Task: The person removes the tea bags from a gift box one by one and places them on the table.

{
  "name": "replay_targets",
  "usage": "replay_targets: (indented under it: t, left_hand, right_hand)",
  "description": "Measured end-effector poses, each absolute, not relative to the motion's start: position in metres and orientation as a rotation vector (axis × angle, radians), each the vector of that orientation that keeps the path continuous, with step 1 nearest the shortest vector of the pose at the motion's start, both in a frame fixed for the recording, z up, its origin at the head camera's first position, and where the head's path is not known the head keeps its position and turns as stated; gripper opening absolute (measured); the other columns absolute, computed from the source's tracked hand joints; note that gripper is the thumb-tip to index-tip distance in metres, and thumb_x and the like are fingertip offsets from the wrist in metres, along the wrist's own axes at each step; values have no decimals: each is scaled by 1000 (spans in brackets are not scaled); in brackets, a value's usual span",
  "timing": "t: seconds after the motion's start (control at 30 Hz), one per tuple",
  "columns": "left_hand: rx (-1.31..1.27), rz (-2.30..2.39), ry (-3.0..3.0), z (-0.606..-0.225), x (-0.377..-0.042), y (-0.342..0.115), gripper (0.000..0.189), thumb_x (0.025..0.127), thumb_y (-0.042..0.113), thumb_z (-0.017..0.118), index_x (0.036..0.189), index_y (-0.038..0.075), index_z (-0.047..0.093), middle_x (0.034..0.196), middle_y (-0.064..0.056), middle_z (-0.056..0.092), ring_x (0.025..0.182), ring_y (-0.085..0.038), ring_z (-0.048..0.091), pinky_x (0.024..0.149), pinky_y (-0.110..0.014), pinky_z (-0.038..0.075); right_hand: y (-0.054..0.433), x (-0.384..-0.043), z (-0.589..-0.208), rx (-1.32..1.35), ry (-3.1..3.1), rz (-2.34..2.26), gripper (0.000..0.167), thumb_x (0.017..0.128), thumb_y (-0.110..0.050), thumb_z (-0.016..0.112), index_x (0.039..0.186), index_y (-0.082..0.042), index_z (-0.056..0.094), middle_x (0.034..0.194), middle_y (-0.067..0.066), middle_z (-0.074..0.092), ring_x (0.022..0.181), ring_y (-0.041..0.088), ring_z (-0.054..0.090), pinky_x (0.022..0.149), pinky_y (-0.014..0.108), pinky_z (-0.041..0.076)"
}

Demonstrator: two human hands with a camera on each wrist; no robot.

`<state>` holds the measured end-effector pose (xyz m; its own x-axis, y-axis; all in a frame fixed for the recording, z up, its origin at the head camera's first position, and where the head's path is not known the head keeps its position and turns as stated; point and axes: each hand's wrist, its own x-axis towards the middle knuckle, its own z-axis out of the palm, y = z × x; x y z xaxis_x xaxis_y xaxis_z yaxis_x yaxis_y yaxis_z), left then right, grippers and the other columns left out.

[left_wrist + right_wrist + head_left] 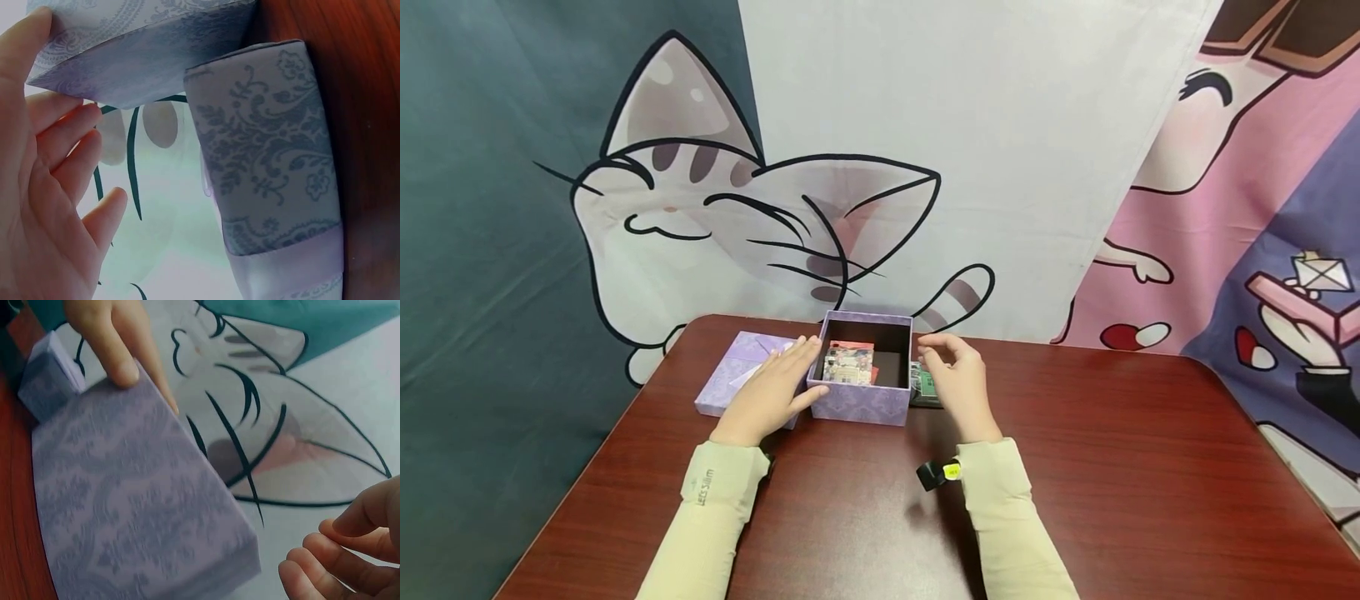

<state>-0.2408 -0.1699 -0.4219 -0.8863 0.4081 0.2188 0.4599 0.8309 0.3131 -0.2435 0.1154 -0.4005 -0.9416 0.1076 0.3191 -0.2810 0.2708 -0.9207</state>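
Reddish-brown worktop [1120,450], cat-printed backdrop [985,125] behind: an open patterned box [860,404] stands near the far edge, mouth upward, front wall longest left to right (probably light, stiff card, best held by opposite walls). Left grip [772,392], fingers extended, touches its left side; right grip [961,387], relaxed, seemingly empty, hovers nearby.

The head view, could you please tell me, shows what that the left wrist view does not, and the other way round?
Only the head view shows the right hand, the printed cards inside the purple patterned box and the green-and-black item right of it.

Only the left wrist view shows the palm side of the left hand and the ribbon band down the side of the lid.

Both share the left hand, box, lid, wooden table and cat-print backdrop.
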Motion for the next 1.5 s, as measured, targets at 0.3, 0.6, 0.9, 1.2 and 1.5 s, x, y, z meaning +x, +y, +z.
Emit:
replay_targets:
  t: [0.3,0.6,0.9,1.2,1.5]
  left_hand:
    - [-702,-538,-2856,-423,-239,-173,77,99,46,62,158,4,34,162,-13,35,151,-30,28,122,-55,23]
    - [-703,-551,-2855,-422,-241,-171,77,99,46,61,158,4,34,162,-12,35,151,-29,29,122,-54,23]
    - [-719,-541,-2839,-424,-242,-173,76,100,45,61,157,3,36,161,-13,37,151,-29,30,121,-55,24]
    - [-739,-546,-2817,-422,-242,-173,74,100,44,62,156,2,37,160,-14,38,150,-30,31,121,-55,24]
    - [-747,-536,-2803,-422,-242,-172,75,98,43,64,155,0,38,159,-15,39,150,-31,32,121,-56,25]
  right_hand:
    - [94,-236,-394,273,-2148,1854,22,95,4,58,112,4,72,105,21,73,90,33,74,79,35,62]
    - [73,-247,-387,281,-2336,1698,22,97,-5,59,113,-3,73,109,13,74,92,28,75,78,38,61]
    - [55,-269,-387,242,-2671,1438,29,97,-7,58,123,-5,70,115,11,71,97,26,68,77,38,54]
    - [39,-279,-390,204,-2793,1317,28,99,-7,60,125,0,68,119,16,69,97,28,66,82,41,55]
    - [29,-283,-399,193,-2937,1062,29,97,-7,62,121,8,66,106,20,71,69,22,58,68,36,51]
